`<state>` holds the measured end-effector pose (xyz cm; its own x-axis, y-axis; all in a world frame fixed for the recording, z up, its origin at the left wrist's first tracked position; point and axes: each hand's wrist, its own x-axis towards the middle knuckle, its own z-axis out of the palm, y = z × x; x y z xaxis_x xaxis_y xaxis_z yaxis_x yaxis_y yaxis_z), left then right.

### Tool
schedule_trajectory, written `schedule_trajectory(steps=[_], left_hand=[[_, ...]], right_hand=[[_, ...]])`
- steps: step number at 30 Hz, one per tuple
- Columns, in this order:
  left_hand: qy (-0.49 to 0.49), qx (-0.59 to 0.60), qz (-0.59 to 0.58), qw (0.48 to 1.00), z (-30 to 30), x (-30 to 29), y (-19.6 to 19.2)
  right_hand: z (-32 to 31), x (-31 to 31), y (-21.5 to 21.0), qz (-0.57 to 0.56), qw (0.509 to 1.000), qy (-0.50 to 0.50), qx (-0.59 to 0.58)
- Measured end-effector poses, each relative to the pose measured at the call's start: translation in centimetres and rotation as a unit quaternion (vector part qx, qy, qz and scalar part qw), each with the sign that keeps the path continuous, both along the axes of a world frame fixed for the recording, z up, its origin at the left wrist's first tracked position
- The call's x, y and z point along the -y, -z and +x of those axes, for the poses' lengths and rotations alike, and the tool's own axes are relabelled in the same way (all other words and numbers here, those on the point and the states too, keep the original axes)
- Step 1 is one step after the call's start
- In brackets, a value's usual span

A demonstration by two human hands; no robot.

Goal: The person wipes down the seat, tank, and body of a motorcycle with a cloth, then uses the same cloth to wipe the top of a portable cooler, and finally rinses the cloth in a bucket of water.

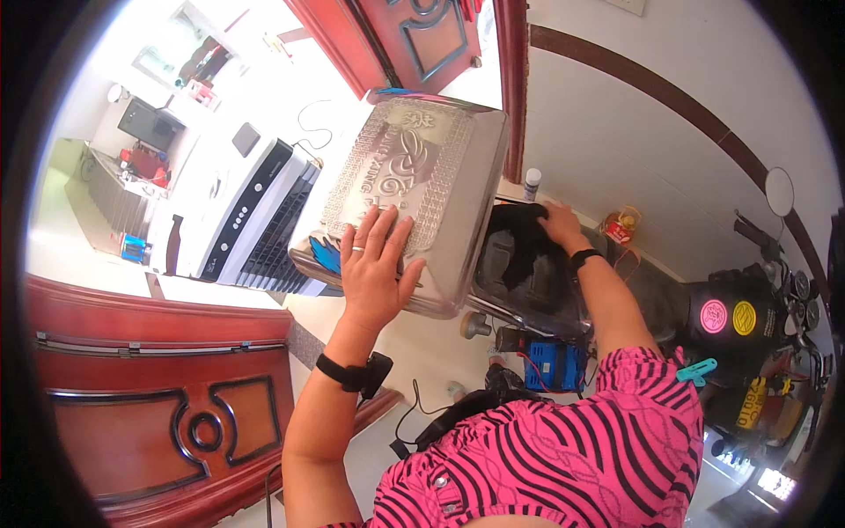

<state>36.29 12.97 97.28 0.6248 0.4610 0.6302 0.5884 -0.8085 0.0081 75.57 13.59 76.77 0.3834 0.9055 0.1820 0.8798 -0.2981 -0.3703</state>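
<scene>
My left hand (378,255) lies flat with fingers spread on a large shiny silver box or lid (449,220), which has embossed patterns and a blue feather-like decoration at its corner. It leans at an angle, and its underside is hidden. To the right, my right hand (562,224) is closed on the edge of a black cloth (524,238); its fingertips are partly hidden. The cloth lies on a dark, glossy, tray-like surface (537,290) beside the silver box.
A white bottle (532,180) stands behind the cloth. A red packet (620,229) is by the wall. Below are a blue device (552,365) with wires and a grey round object (475,326). A motorbike (748,308) stands right, a black-and-white appliance (246,211) left, near a red door (167,422).
</scene>
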Motion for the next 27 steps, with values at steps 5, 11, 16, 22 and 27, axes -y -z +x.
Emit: schedule_trajectory(steps=[5,11,16,22,27], left_hand=[[-0.009,0.000,-0.002,1.000,0.4,0.4,-0.2],[0.004,-0.004,0.022,1.000,1.1,0.6,-1.7],[0.007,0.012,0.040,0.999,1.3,-0.7,-0.5],[0.027,0.041,0.086,0.995,2.1,-1.6,-0.1],[0.030,0.054,0.096,0.993,3.2,-2.4,0.1]], right_hand=[[1.6,-0.3,0.3,-0.054,0.982,0.170,-0.057],[-4.7,-0.9,0.6,0.031,0.997,-0.029,0.059],[-9.8,3.9,-0.9,-0.015,0.991,-0.101,0.084],[-15.4,8.9,-1.2,-0.003,0.986,-0.119,0.119],[-14.7,11.5,-1.8,-0.071,0.973,-0.130,0.175]])
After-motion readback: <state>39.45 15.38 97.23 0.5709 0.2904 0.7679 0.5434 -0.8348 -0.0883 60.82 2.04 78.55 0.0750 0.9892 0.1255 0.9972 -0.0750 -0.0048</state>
